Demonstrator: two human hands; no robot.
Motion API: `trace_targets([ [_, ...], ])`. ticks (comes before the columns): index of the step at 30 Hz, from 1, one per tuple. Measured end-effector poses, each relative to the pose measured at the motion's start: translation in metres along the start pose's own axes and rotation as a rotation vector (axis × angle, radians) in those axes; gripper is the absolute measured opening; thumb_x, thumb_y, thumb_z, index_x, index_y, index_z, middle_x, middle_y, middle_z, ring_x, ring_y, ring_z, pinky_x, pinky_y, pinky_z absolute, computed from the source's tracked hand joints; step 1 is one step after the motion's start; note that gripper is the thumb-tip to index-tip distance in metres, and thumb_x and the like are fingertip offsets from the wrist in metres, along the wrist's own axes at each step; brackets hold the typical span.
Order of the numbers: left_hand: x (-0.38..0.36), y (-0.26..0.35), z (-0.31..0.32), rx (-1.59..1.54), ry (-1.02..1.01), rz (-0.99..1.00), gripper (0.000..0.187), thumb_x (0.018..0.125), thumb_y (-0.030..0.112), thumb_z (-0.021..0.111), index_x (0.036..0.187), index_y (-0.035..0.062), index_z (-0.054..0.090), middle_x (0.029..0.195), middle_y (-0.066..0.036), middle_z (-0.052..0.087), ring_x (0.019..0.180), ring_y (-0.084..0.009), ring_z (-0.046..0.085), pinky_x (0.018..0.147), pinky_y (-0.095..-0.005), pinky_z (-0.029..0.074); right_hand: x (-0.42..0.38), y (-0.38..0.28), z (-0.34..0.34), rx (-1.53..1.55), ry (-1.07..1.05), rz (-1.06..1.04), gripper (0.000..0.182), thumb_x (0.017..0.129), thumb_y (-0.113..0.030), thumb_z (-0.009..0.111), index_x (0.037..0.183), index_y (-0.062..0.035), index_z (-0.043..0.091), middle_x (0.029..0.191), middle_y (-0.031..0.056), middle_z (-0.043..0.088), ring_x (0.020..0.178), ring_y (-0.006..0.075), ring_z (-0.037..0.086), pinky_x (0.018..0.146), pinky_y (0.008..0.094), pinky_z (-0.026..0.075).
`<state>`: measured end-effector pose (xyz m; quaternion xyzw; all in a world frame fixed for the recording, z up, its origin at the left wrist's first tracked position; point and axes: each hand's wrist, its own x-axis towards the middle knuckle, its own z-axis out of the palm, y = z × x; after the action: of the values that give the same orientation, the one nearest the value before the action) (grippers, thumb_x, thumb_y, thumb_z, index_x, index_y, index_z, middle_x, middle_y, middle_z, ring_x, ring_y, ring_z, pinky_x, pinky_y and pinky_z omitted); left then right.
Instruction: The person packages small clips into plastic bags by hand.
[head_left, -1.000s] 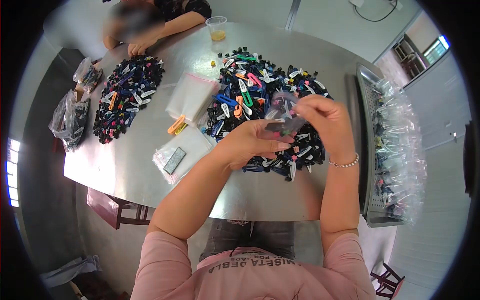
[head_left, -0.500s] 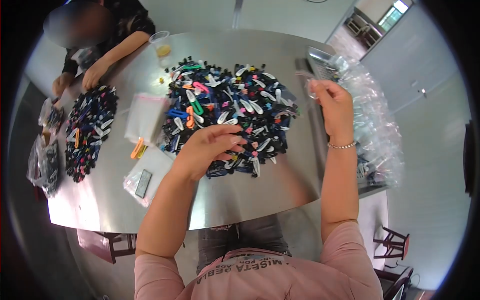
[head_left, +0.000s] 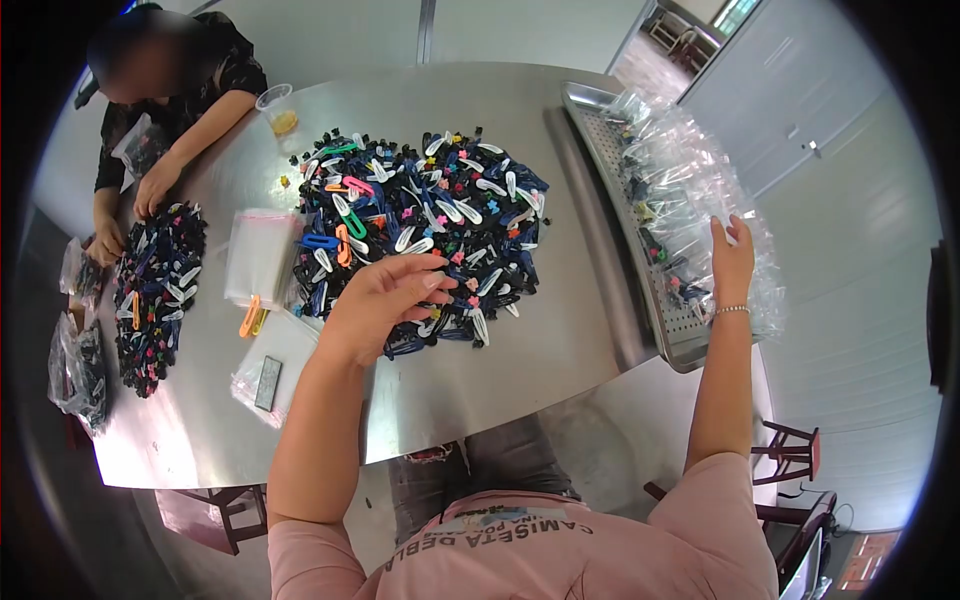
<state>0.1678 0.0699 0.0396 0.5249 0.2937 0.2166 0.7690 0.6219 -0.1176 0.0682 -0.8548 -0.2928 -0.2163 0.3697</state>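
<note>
My left hand hovers over the near left edge of a large pile of hair clips. Its fingers are loosely bent and apart from the thumb, and I see nothing held. The pile mixes black, navy and white snap clips with small coloured flower clips. Over at the right, my right hand is above clear plastic bags lined up along a perforated metal tray. Its fingers are apart, with nothing visible in them. Some bags hold dark and coloured clips.
Left of the pile lie a stack of empty clear bags and another stack under a small metal bar. A plastic cup stands at the back. A co-worker handles a second clip pile, with filled bags beside it.
My right hand has moved right, from the tray's left edge to over the bags, and its pinched fingers have parted. The view has shifted rightward. My left hand keeps its pose over the pile.
</note>
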Motion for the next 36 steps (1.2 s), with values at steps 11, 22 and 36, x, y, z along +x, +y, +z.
trace_targets([
  [11, 0.009, -0.022, 0.003, 0.396, 0.085, 0.358, 0.020, 0.087, 0.019, 0.068, 0.093, 0.0007, 0.069, 0.078, -0.007, 0.067, 0.073, -0.0107, 0.064, 0.064, -0.0277, 0.051, -0.151, -0.163, 0.024, 0.268, -0.405, -0.808, 0.034, 0.083, -0.004, 0.064, 0.117, -0.0028, 0.058, 0.126, 0.0157, 0.054, 0.115, 0.0319, 0.054, 0.095, 0.0387, 0.046],
  [22, -0.092, -0.006, 0.005, 1.209, 0.654, 0.517, 0.020, 0.077, 0.014, 0.069, 0.094, 0.0042, 0.067, 0.090, -0.011, 0.063, 0.085, -0.0290, 0.061, 0.074, -0.0389, 0.051, -0.221, -0.227, 0.063, 0.617, -0.557, -0.965, 0.034, 0.080, 0.003, 0.065, 0.114, -0.0027, 0.060, 0.129, 0.0152, 0.054, 0.115, 0.0344, 0.054, 0.098, 0.0405, 0.044],
  [36, -0.139, -0.058, -0.045, 1.743, 0.824, 0.380, 0.028, 0.076, 0.007, 0.058, 0.103, -0.0022, 0.060, 0.110, -0.011, 0.057, 0.103, -0.0278, 0.053, 0.086, -0.0330, 0.048, -0.228, -0.214, 0.071, 0.736, -0.490, -0.849, 0.021, 0.084, 0.006, 0.058, 0.103, -0.0005, 0.064, 0.118, 0.0137, 0.062, 0.106, 0.0293, 0.060, 0.090, 0.0357, 0.049],
])
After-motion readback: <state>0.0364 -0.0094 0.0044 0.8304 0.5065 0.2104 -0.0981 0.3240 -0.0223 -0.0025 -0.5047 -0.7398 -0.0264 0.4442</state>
